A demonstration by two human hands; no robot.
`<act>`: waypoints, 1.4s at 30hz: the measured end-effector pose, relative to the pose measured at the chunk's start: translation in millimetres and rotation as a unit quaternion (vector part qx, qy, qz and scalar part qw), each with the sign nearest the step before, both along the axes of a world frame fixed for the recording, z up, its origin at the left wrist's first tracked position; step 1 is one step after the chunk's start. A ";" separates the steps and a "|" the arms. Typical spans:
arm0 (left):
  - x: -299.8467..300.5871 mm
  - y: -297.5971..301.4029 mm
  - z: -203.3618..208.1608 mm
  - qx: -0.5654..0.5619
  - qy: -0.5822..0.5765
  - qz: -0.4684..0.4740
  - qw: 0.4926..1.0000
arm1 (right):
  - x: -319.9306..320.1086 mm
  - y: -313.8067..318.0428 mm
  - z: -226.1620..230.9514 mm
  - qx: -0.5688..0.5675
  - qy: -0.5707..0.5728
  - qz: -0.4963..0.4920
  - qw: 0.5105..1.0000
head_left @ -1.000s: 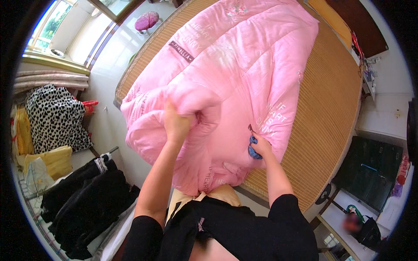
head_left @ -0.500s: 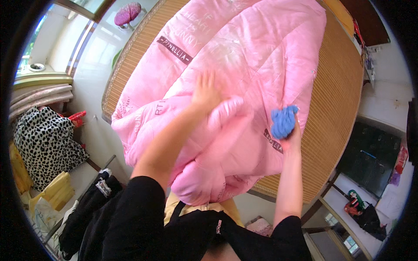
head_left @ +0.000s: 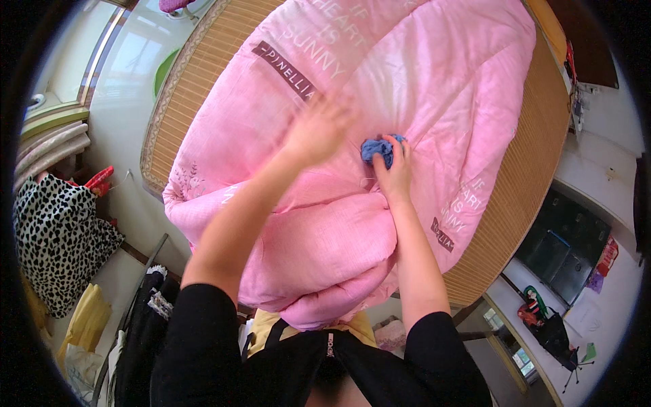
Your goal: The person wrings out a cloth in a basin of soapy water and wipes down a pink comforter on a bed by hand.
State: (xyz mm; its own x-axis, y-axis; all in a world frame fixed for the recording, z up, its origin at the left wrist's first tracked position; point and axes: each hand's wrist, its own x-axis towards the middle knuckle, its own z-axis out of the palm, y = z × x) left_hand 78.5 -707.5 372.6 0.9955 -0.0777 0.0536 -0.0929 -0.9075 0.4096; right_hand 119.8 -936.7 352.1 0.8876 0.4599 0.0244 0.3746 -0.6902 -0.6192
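Note:
A large pink quilt (head_left: 224, 129) with printed lettering and dark label patches lies spread over a woven mat (head_left: 184, 88). Its near edge is rolled into a thick fold (head_left: 325, 237). My left hand (head_left: 322, 129) is over the quilt's middle, just below a dark label; motion blurs it, but its fingers look stretched out with nothing in them. To its right, my right hand (head_left: 395, 166) grips a bunched blue cloth (head_left: 377, 148) against the quilt. That forearm passes along the right end of the fold.
Black-and-white spotted fabric (head_left: 57, 237), yellow cloth (head_left: 88, 319) and dark clothes on a rail (head_left: 146, 319) are at the left. A green basin (head_left: 165, 71) sits beyond the mat's left edge. Toward the right are a dark green case (head_left: 563, 237) and a black bag (head_left: 553, 336).
My right hand has moved left and slightly away from me with the blue cloth, closer to my left hand. My left hand has shifted a little over the quilt, whose near fold now looks rounder.

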 end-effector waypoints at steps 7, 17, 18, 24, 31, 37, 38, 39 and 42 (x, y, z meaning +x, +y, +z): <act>11.8 100.5 -53.9 0.079 0.096 0.053 0.991 | 10.6 25.6 -9.8 -0.068 -0.018 0.020 0.997; -227.9 74.0 118.5 -0.167 0.140 0.083 0.972 | -57.4 61.6 178.2 0.174 -0.002 0.002 0.985; -259.1 59.4 128.3 -0.198 0.128 0.088 0.968 | -79.4 60.9 191.5 0.174 0.018 0.027 0.984; -312.3 -35.5 25.7 -0.163 0.270 0.022 0.949 | -172.2 90.8 203.1 0.254 0.202 0.151 0.934; -272.1 -57.0 8.6 -0.011 0.247 0.047 0.968 | -232.8 99.0 197.0 0.539 0.490 -0.167 0.664; -295.6 -10.0 78.9 -0.066 0.250 -0.038 0.965 | -317.0 68.3 196.5 0.550 0.489 -0.192 0.649; -298.2 6.0 79.2 -0.074 0.227 -0.053 0.970 | -322.7 70.6 196.7 0.533 0.481 -0.234 0.656; -303.1 25.3 70.6 -0.079 0.208 -0.065 0.973 | -329.2 79.2 200.6 0.515 0.478 -0.273 0.657; -308.0 60.7 59.2 -0.143 0.132 -0.089 0.977 | -335.4 83.7 180.9 0.517 0.448 -0.325 0.653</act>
State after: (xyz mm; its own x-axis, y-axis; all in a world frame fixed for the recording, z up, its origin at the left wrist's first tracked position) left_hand -229.5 -646.8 431.8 0.9497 -0.2703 -0.1584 -0.0954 -0.7313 0.6754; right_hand -215.5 -853.0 533.0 0.7573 0.1279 -0.6404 -0.6225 0.4377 -0.6487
